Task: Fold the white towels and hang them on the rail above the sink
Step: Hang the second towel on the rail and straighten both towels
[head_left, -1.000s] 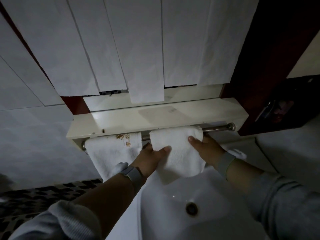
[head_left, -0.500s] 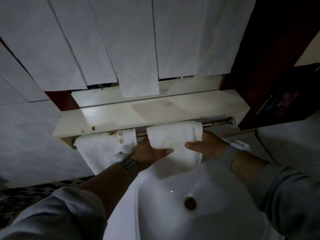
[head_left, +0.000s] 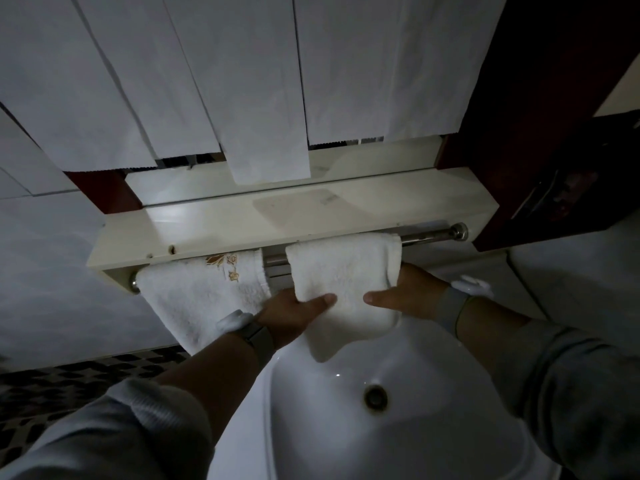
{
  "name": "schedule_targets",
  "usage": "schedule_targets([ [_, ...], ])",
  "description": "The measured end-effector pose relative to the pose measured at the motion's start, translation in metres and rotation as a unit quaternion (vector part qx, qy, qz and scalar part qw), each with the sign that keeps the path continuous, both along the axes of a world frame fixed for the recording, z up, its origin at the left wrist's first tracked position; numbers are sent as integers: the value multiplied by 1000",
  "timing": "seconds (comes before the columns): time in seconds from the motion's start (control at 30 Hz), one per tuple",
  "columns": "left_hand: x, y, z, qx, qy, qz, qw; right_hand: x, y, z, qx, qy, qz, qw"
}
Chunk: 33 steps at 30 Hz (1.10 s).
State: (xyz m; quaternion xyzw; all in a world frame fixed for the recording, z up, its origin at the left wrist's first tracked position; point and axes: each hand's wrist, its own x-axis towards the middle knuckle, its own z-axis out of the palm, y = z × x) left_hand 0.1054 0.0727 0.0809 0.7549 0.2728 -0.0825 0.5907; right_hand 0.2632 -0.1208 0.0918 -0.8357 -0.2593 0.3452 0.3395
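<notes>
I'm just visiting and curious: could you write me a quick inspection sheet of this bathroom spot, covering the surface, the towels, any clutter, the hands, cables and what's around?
Surface: white sink below, pale shelf above the rail.
Job's things: embroidered towel draped over the rail's left end; plain towel draped beside it, apart, its lower edge hanging uneven.
Clutter: nothing seen.
Hands: left hand and right hand each pinch the plain towel's sides, thumbs in front.
Cables: nothing seen.
Surroundings: white paper strips cover the mirror; dark red frame on the right; patterned floor lower left; dim light.
</notes>
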Motion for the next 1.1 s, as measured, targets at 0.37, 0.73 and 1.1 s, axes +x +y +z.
schedule_targets([
  [0.37, -12, 9, -23, -82, 29, 72, 994, -7, 26, -3, -120, -198, 148, 961],
  [0.73, -10, 6, -20, -100, 66, 162, 980, -10, 28, -13, -77, -192, 111, 972],
  [1.1, -17, 11, -24, -27, 96, 93, 991, -17, 32, -19, -135, -240, 76, 958],
])
